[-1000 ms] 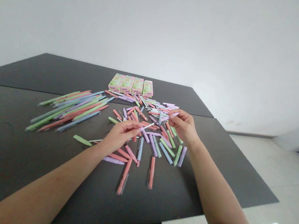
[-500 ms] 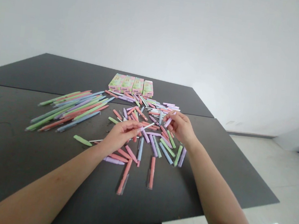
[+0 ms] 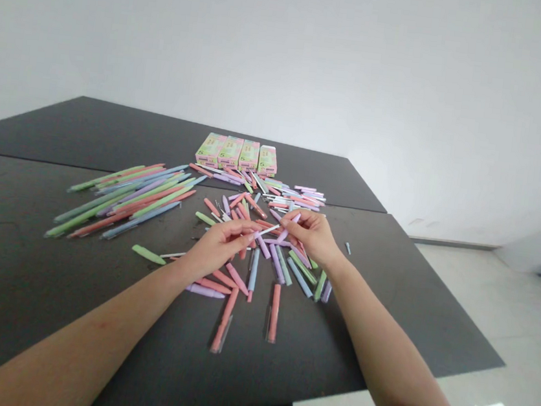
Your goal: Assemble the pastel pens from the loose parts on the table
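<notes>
My left hand [image 3: 224, 240] pinches a pen part with a thin white refill [image 3: 270, 229] that points up and to the right. A little to the right, my right hand [image 3: 313, 234] holds a purple pen barrel [image 3: 288, 228] between thumb and fingers, tilted, with its lower end near the refill's tip. Whether the two touch, I cannot tell. Beneath both hands lie loose pen barrels in pink, purple, green and blue, among them a blue barrel [image 3: 254, 269] and a purple one [image 3: 276, 264].
Left of the hands is a pile of long pens [image 3: 128, 203]. Several green and pink boxes [image 3: 230, 153] stand at the back, near more loose barrels and white refills. Two pink barrels with clear caps [image 3: 274, 314] lie at the front. A small blue piece [image 3: 348, 248] sits to the right.
My right hand has moved left and slightly down, bringing the purple barrel close to the refill. The small blue piece on the right now shows. My left hand has hardly moved.
</notes>
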Demonstrator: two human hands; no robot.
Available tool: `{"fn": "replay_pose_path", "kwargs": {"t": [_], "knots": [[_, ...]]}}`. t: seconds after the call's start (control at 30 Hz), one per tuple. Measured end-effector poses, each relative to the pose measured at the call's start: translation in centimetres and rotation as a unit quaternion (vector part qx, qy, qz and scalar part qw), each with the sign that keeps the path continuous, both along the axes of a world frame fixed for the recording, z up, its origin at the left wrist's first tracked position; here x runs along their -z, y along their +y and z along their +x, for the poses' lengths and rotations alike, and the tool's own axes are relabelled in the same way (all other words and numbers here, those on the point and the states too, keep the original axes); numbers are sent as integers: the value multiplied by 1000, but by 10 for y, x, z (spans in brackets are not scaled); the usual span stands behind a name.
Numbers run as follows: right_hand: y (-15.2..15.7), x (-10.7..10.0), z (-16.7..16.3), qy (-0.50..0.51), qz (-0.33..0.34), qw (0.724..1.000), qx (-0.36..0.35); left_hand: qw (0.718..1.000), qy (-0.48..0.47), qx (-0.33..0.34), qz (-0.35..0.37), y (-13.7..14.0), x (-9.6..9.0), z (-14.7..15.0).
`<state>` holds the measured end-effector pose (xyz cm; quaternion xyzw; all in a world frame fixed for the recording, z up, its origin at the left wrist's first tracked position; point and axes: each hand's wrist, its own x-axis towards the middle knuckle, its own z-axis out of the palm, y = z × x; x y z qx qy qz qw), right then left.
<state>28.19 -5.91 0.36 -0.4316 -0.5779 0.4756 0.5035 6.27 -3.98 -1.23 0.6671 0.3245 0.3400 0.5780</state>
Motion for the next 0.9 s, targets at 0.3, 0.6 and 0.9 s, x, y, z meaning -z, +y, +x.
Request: {"fn": "replay_pose_path", "kwargs": {"t": [0.3, 0.6, 0.9], "knots": [[3, 5, -5, 26, -15, 999, 10, 998, 36, 2, 54, 1, -3, -1], [10, -6, 24, 88, -18, 982, 165, 994, 22, -104, 38, 10, -8, -10], [-5, 2, -23, -266, 75, 961, 17, 992, 0, -128, 22, 8, -8, -7]]}}
